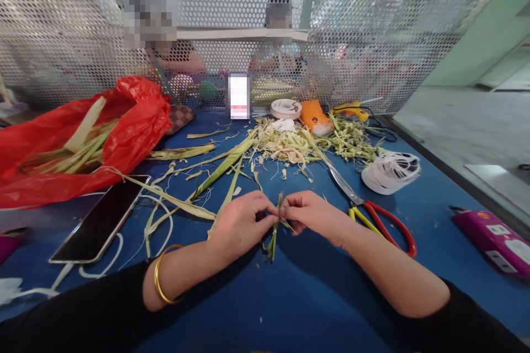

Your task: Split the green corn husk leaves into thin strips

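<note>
A small bundle of green plant strips [271, 244] stands out between my hands, its cut ends pointing down toward the table's near side. My left hand [244, 220] pinches it from the left, thumb and forefinger pressed together at its upper part. From the right, my right hand [308, 212] has its fingertips closed on the same bundle, with a thin strip end poking out below them. The two hands' fingertips nearly touch. Long dry leaf strips [226, 168] lie just beyond my left hand.
Red-handled scissors [383, 223] and a white ribbon roll [390, 172] lie right. Trimmed plant bits [285, 140], a tape roll [286, 109] and an orange packet [315, 117] are behind. Left are a phone [101, 220], cables and a red bag [136, 121]. People sit beyond a perforated screen [232, 0].
</note>
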`<state>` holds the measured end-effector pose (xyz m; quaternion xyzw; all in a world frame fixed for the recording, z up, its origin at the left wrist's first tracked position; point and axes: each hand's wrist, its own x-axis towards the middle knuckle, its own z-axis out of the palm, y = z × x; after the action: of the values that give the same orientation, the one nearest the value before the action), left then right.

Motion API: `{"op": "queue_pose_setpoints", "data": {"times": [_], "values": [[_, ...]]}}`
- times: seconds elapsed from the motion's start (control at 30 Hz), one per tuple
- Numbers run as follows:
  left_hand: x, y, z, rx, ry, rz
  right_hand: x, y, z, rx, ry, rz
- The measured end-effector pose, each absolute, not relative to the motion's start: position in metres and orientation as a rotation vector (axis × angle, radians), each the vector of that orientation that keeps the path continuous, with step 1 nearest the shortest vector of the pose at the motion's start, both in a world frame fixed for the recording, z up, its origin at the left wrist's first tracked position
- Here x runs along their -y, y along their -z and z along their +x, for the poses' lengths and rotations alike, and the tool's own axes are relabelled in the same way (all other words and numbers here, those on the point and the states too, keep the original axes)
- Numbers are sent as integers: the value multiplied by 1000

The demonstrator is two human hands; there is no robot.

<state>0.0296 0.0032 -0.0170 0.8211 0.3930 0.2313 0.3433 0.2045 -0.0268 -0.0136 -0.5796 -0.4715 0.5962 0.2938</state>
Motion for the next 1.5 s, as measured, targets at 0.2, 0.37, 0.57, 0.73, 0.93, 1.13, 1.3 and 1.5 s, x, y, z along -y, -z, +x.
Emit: {"op": "queue_pose_setpoints", "data": {"times": [0.2,0.37,0.57,0.73,0.93,1.13,1.3,1.5], "values": [[-7,17,28,-1122,-505,2071,28,17,203,1437,-1448,-1622],[-9,18,28,-1188,-484,1962,35,14,203,1873,-814,-1612],[-12,17,29,-1233,-532,1831,45,17,201,2062,-714,-1561],[-12,18,26,-1239,-517,1986,46,19,199,2153,-614,-1579],[-8,21,24,-1125,-458,2416,47,20,200,2234,-483,-1533],[-13,16,26,-1260,-477,1907,45,20,199,2387,-352,-1306],[-19,18,25,-1211,-479,1677,44,22,199,2473,-245,-1210],[-24,16,24,-1161,-414,1596,45,24,198,2490,-211,-1194]]}}
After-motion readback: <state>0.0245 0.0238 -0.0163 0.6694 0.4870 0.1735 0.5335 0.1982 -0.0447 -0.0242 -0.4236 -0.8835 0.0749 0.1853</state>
